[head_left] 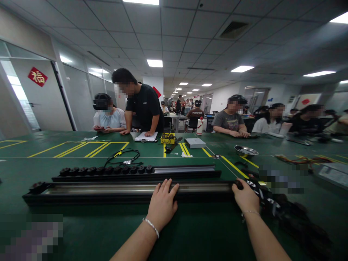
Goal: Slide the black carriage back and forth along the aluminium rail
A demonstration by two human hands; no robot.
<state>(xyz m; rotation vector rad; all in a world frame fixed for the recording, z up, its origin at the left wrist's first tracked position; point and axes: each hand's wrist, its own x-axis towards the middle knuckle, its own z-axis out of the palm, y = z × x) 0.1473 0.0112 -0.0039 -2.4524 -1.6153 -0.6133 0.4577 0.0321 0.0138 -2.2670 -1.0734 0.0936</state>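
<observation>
A long black rail (108,197) with a shiny metal channel lies across the green table in front of me. My left hand (163,203) rests on it near the middle, fingers spread, holding nothing. At the rail's right end, my right hand (247,197) pinches a small black part (238,184), mostly covered by the fingers. One black knob-like piece (38,186) sits at the left end of this rail. Behind it lies a second black rail (187,169), its left half lined with several similar black pieces (108,170).
On the right lies a dark heap of black pieces (296,221), blurred. Farther back are a black cable (130,156), a yellow box (168,138), a grey box (195,143), a steel bowl (246,150) and a clipboard (146,136). Several people are around the table.
</observation>
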